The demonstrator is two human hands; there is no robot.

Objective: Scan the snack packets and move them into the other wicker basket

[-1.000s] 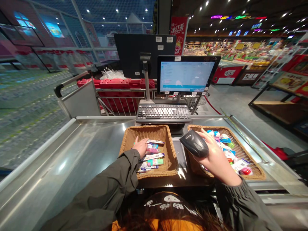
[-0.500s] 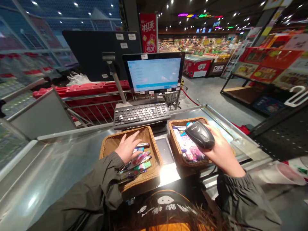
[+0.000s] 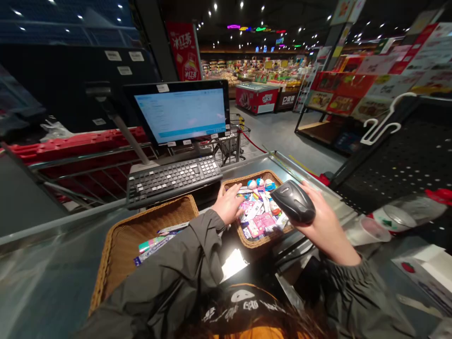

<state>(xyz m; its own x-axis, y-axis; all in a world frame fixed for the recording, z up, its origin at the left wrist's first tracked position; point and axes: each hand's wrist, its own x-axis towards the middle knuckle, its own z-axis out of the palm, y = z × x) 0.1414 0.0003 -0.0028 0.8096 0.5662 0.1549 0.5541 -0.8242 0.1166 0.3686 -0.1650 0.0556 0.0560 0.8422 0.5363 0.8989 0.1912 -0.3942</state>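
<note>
A black barcode scanner [image 3: 294, 202] is in my right hand [image 3: 323, 219], with my fingers wrapped round its handle. Its head hangs over the right side of a wicker basket [image 3: 249, 242] full of small packaged goods [image 3: 259, 221], several with blue-and-white round tops. My left hand [image 3: 229, 205] reaches over this basket's left rim, palm down, fingers stretched out at the edge of the packages. Farther left, a larger wicker basket [image 3: 122, 256] holds several slim, pen-like packs [image 3: 155, 245]; my left sleeve hides part of it.
Behind the baskets stand a keyboard [image 3: 174, 179] and a lit monitor [image 3: 183, 113] on the metal counter [image 3: 38, 254]. To the right are a black perforated panel [image 3: 416, 160] with a white hanger [image 3: 384, 125], a cup [image 3: 369, 230] and a white box [image 3: 427, 278].
My left hand has moved from the left basket to the right basket's left side. The view has turned right. My right hand still holds the scanner.
</note>
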